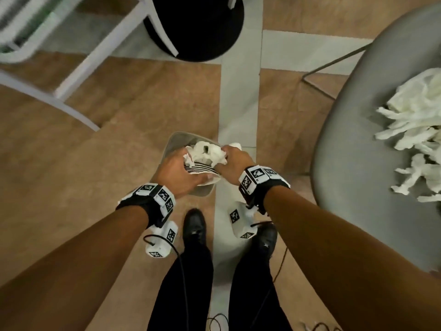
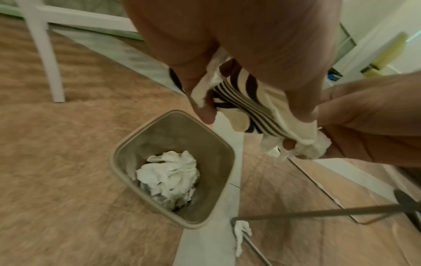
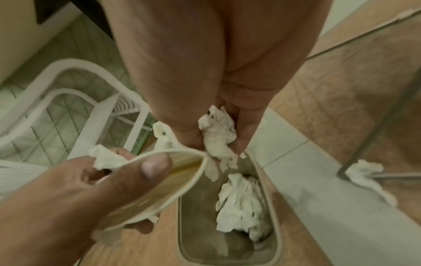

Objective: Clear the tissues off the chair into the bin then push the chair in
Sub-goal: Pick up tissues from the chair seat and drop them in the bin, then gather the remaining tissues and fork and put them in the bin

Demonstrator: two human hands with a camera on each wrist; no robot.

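Both hands meet right over the bin [image 1: 170, 149], which stands on the floor at the middle of the head view, just ahead of the black shoes [image 1: 194, 225]. The left hand [image 1: 177, 174] is curled round a bent striped paper plate [image 1: 201, 172], thumb on its inner face, with scraps of tissue pinched against it. The right hand [image 1: 232, 163] is closed on a wad of crumpled tissue [image 3: 217, 136] at the plate's edge, directly above the bin's mouth. More crumpled tissues [image 2: 168, 177] already lie inside the bin.

At 3 o'clock from the hands, the grey chair [image 1: 353, 149] carries a heap of shredded tissues [image 1: 415, 134] on its seat, well apart from the bin. One stray tissue [image 2: 242, 234] lies on the floor against the chair's thin metal leg [image 2: 318, 213].

At 12 o'clock stands a round black base [image 1: 202, 32]; at 10 o'clock, white chair legs [image 1: 71, 82]. Open floor lies between the bin and the grey chair.
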